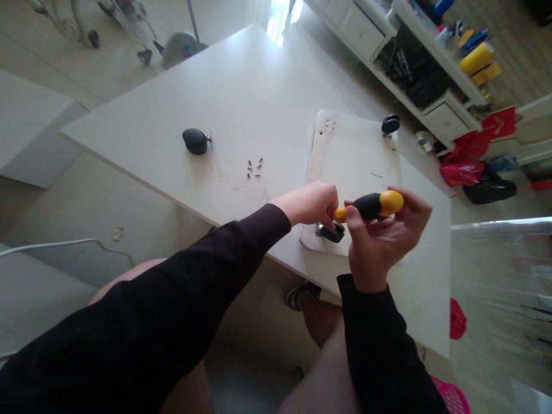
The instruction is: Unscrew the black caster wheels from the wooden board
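My right hand [382,244] is wrapped round a black and yellow screwdriver [368,207], thumb along its handle, which lies nearly level. At the front end of the screwdriver my left hand [313,202] is closed, fingertips pinched together; they hide the shaft and whatever they hold. Just below those fingers a black caster wheel [333,232] with a metal plate rests at the near corner of a white board [353,152]. A second black caster [390,124] stands at the board's far right corner. Screw holes show at its far left corner.
The board lies on a large white table [233,86]. Several small screws [254,168] lie in a group left of the board, and a loose black caster [195,141] sits farther left. A thin dark strip [376,175] is on the board. White drawers [362,29] stand beyond.
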The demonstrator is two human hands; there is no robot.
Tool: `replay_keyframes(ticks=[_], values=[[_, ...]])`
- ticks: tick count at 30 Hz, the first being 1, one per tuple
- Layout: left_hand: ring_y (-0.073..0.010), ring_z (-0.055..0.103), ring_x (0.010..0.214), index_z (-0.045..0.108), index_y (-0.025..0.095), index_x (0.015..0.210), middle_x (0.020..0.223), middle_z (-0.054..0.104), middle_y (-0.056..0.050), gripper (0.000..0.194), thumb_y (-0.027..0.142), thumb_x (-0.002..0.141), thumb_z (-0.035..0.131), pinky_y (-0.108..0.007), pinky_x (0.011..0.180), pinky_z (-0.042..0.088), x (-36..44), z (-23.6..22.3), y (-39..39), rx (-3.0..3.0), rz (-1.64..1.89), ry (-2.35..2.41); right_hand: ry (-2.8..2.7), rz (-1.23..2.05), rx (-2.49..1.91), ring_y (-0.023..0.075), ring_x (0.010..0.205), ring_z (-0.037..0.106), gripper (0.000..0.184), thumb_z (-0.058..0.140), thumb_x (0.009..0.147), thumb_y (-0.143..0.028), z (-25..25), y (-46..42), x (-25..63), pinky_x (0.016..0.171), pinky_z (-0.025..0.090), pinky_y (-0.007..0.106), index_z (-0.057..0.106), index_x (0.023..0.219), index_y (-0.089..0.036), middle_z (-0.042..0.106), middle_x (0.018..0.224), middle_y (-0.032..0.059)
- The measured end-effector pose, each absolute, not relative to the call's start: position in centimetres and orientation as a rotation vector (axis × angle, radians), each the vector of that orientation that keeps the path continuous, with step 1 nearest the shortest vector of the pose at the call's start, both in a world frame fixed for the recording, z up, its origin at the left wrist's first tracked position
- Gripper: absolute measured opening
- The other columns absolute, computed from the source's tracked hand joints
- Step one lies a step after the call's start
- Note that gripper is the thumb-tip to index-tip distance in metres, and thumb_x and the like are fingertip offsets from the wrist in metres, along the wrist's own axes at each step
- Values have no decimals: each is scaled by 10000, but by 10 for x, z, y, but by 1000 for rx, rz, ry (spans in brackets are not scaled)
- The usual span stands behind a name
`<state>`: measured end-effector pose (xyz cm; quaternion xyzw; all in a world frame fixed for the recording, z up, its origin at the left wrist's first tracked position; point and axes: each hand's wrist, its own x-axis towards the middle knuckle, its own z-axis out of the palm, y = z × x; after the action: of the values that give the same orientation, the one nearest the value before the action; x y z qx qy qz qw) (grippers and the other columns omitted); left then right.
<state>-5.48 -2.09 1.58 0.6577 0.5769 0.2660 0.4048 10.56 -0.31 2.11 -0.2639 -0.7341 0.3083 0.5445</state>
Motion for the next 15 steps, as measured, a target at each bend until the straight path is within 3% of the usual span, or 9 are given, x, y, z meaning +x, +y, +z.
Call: replay_keyframes(ticks=[5, 9, 12, 15], values=[[-134, 626, 716, 827, 131, 852, 826, 774, -54, 109, 177, 753, 840, -275, 699, 430, -55, 12, -19, 1732, 702, 1460, -1743, 803, -552, 170, 930, 743, 530, 842, 770, -254, 21, -7, 102, 808, 718, 418, 573, 1223, -307, 578, 1160, -3], [-161, 666, 829, 819, 134, 958, 969, 797, -63, 247, 134, 716, 870, -269, 718, 454, -58, 10, -21, 1777, 684, 1493, -1619, 704, -531, 159, 895, 746, 501, 807, 781, -251, 26, -7, 98, 763, 729, 417, 547, 1205, -309, 568, 1147, -5], [-185, 685, 885, 816, 144, 957, 993, 795, -82, 272, 2, 741, 734, -278, 712, 452, -60, 4, -26, 1797, 631, 1629, -1490, 579, -518, 149, 896, 735, 503, 774, 764, -229, 32, -3, 99, 756, 727, 407, 535, 1193, -339, 537, 1185, -15], [-206, 695, 851, 816, 147, 896, 938, 789, -103, 286, -26, 757, 635, -299, 678, 435, -58, -4, -30, 1786, 554, 1731, -1429, 584, -689, 177, 1014, 749, 513, 713, 806, -252, 36, 2, 106, 869, 718, 456, 486, 1237, -411, 505, 1316, -34]])
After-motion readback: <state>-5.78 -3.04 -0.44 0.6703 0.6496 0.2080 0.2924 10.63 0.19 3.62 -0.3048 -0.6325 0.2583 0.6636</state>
